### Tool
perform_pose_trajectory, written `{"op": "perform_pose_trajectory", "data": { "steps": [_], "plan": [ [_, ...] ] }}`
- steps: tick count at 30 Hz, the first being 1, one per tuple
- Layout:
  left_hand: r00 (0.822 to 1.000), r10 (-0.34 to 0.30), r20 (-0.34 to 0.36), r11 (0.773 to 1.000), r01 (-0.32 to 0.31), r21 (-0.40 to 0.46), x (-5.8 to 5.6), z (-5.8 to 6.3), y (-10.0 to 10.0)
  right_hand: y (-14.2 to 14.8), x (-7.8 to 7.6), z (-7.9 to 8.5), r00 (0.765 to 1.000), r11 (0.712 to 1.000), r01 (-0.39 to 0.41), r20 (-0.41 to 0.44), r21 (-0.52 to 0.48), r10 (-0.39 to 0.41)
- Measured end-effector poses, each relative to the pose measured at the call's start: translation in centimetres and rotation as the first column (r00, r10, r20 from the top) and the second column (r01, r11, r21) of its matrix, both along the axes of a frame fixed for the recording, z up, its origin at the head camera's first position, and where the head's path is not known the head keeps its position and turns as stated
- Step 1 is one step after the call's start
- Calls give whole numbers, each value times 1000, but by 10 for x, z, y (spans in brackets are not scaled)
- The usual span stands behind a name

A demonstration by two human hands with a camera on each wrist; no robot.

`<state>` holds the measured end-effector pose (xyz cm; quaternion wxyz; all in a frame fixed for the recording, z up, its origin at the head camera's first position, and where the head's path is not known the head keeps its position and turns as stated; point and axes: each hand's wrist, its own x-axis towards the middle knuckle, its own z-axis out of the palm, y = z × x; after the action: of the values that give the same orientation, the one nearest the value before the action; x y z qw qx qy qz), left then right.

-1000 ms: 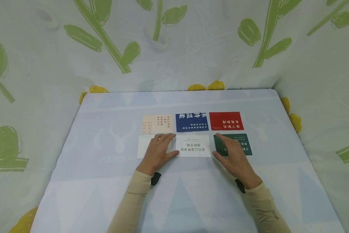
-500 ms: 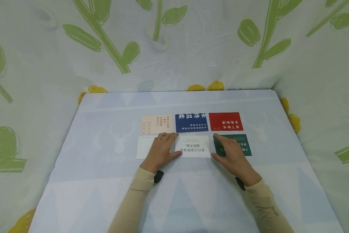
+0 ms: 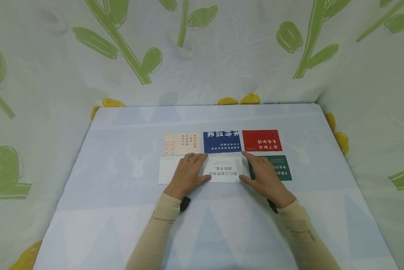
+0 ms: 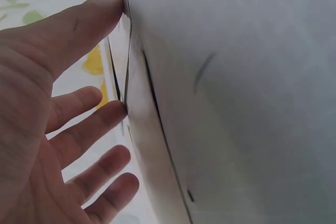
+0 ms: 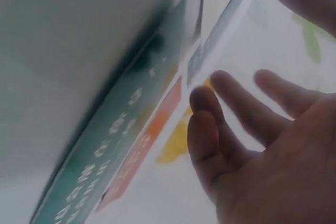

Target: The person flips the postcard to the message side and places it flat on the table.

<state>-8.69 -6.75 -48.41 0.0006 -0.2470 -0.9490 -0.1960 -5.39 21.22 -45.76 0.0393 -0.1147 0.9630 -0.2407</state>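
Green card (image 3: 283,170) partly hidden behind right hand (image 3: 265,181), left white card (image 3: 167,168) partly behind left hand (image 3: 186,176), fine print (image 3: 223,162) on middle white card (image 3: 222,169) unreadably small, both sleeves (image 3: 151,236) cut by lower edge, lettering (image 5: 97,153) blurred in right wrist view

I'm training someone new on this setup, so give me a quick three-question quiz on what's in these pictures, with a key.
1. What colour is the middle card of the far row?
2. True or false: the green card lies nearer the person than the red card.
3. Which card lies between the left hand and the right hand?
A) the cream card
B) the white lettered card
C) the red card

Key:
1. Dark blue
2. True
3. B
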Motion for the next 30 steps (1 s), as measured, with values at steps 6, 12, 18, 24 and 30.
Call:
{"op": "perform_pose_trajectory", "data": {
  "steps": [6,12,18,24,30],
  "plan": [
    [1000,-4,11,1000,4,-4,0,5,1,-7,-9,1,999,998,26,22,53,-27],
    [1000,0,19,1000,0,-28,0,4,2,-11,-16,-4,998,995,21,56,97,-26],
    [1000,2,15,999,-2,-32,0,5,3,-14,-17,-6,996,992,17,81,127,-28],
    [1000,2,17,999,-2,-38,0,6,3,-18,-18,-5,997,988,18,68,152,-28],
    [1000,-3,20,998,4,-66,-2,6,4,-21,-18,-4,999,987,20,46,157,-27]
  ]
}}
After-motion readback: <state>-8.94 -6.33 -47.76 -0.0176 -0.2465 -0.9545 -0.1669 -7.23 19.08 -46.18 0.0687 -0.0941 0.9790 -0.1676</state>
